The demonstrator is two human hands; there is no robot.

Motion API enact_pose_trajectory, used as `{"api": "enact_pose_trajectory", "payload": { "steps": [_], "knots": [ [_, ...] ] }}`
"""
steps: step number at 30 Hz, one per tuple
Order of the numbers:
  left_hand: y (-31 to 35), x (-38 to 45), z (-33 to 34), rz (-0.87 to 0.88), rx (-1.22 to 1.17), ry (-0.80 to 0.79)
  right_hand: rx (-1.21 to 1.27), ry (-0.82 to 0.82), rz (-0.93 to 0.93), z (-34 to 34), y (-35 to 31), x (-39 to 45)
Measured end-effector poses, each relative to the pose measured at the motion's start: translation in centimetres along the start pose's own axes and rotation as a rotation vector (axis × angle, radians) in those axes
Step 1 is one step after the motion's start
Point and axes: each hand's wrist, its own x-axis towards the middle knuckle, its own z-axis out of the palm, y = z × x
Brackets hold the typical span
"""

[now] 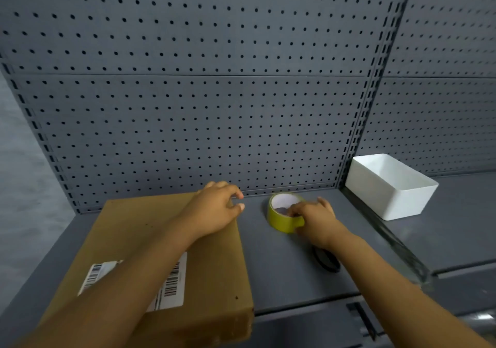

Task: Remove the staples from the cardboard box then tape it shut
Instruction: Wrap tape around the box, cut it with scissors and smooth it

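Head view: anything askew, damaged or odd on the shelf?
Nothing stands out. The box lies flat and closed, its label intact; the right hand holds the tape; the bin stands upright.

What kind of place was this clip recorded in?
Probably a stockroom or shop packing station: a grey perforated metal pegboard back panel rises behind a grey metal shelf, which carries a brown cardboard box with barcode labels and a white plastic bin.
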Motion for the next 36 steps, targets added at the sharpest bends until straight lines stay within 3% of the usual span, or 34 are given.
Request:
{"api": "enact_pose_trajectory", "payload": {
  "steps": [3,6,8,10,16,36],
  "knots": [
    [-0.3,0.6,0.2,-0.011,0.004,0.021,0.057,0.089,-0.016,0.3,0.3,0.5],
    [-0.5,1.1,-0.1,-0.038,-0.178,0.062,0.451,0.164,-0.044,-0.5,-0.4,0.7],
    [-0.3,1.6,-0.5,-0.09,-0.327,0.078,0.729,0.129,-0.111,-1.5,-1.4,0.4],
    [0.0,2.1,-0.6,-0.139,-0.463,0.073,0.839,0.115,-0.216,-2.2,-2.2,0.3],
    [1.2,2.7,-1.4,-0.268,-0.674,0.01,0.891,0.125,-0.327,-3.1,-4.2,0.4],
    [1.7,0.8,-1.7,-0.203,-0.557,0.246,0.872,0.235,-0.196,-3.4,-5.8,0.0]
  ]
}}
